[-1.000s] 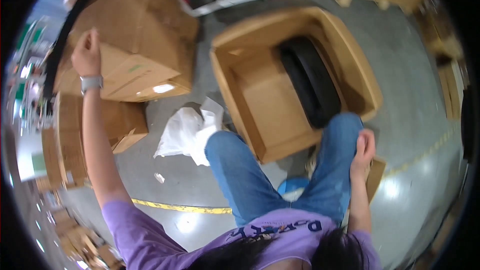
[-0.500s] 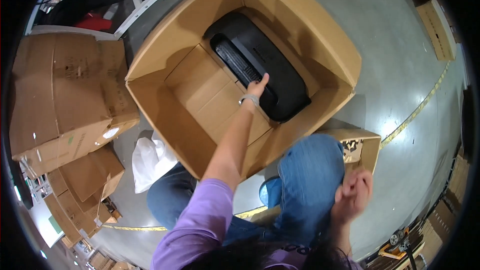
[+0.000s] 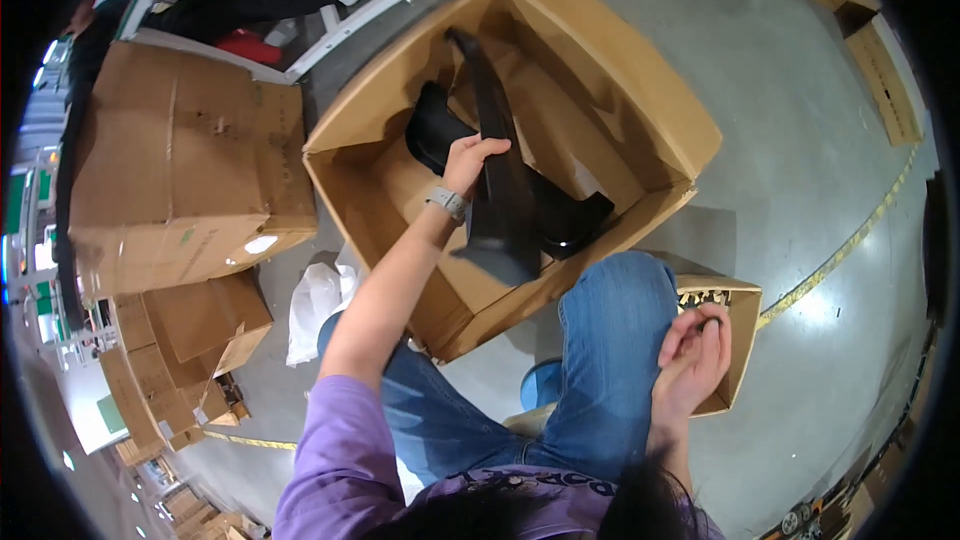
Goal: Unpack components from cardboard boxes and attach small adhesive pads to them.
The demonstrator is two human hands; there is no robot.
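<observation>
Head view showed the left hand point(image 3: 470, 162) clamped on a long black panel point(image 3: 500, 180) standing lengthwise in the open carton point(image 3: 640, 110); the right hand point(image 3: 690, 360), loosely curled, rested well apart by the knee.

A: Which boxes are there?
B: A big open brown carton point(image 3: 640, 110) in the middle, a closed brown carton point(image 3: 180, 170) on the left.
A: Others?
B: A small open box point(image 3: 735, 325) right, flattened cardboard point(image 3: 185, 340) lower left

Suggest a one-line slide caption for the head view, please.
Left hand lifts a black plastic part from an open cardboard box; right hand rests by the knee.
</observation>
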